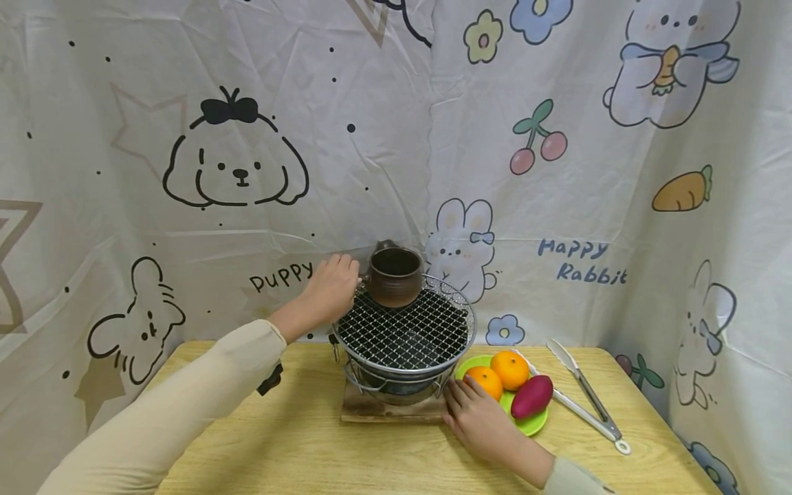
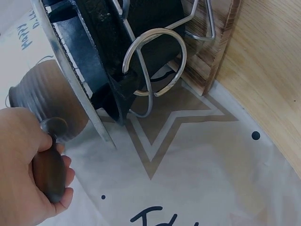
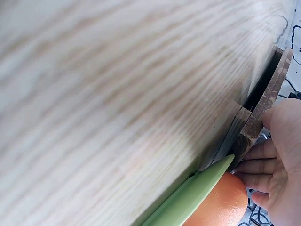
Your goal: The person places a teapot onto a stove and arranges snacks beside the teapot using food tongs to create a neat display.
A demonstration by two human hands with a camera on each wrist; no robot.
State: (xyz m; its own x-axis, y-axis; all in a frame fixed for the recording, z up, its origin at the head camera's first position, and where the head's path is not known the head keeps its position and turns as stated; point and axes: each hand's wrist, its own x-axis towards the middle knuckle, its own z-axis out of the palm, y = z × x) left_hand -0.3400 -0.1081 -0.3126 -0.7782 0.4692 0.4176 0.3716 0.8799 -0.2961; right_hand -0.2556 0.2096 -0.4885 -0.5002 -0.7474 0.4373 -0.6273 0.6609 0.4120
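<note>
My left hand (image 1: 334,283) grips the side handle (image 2: 49,174) of a small brown clay pot (image 1: 396,283). The pot stands upright at the back of the wire mesh grill (image 1: 408,337); whether its base touches the mesh I cannot tell. Under the mesh is a dark stove (image 2: 155,52) with wire handles, set on a wooden base board (image 1: 396,412). My right hand (image 1: 485,423) is at the board's right end, with its fingers extended between the board and a green plate (image 3: 188,200). Close to those fingers lies an orange (image 3: 221,202).
On the green plate are a second orange (image 1: 509,370) and a purple sweet-potato-shaped item (image 1: 532,397). Metal tongs (image 1: 588,392) lie to the right on the wooden table (image 1: 272,447). A printed cloth (image 1: 346,158) hangs close behind the grill.
</note>
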